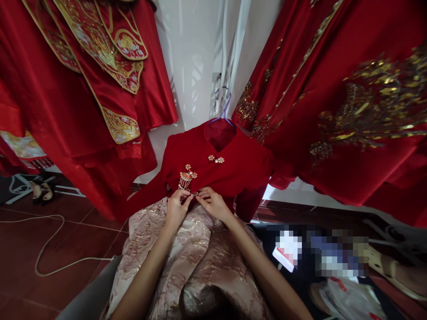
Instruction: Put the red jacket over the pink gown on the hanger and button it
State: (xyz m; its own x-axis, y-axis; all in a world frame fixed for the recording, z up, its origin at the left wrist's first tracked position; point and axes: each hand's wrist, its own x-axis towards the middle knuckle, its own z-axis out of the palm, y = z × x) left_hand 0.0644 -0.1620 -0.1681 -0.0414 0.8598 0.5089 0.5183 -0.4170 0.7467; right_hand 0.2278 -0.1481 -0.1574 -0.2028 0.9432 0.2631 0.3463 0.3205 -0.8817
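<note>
- Currently, a small beaded piece (195,194) is being held at the lower front of the red top (247,175), directly between the fingertips of both hands.
- On its left side, a narrow pinch is being made on it by the left hand (177,206); on its right side, a similarly narrow one is being made by the right hand (214,204).
- Neither hand is being placed clearly nearer, since the piece is being met from both sides.
- Its long axis seems to be running crosswise, from hand to hand, but its ends are being covered by fingers, so this cannot be told for certain.
- Just above the left fingertips, a fan-shaped ornament (187,177) is being carried by the top, its strands hanging toward that hand.
- Farther up, below the neckline, a beaded fastener (216,159) is being displayed, lying crosswise.
</note>
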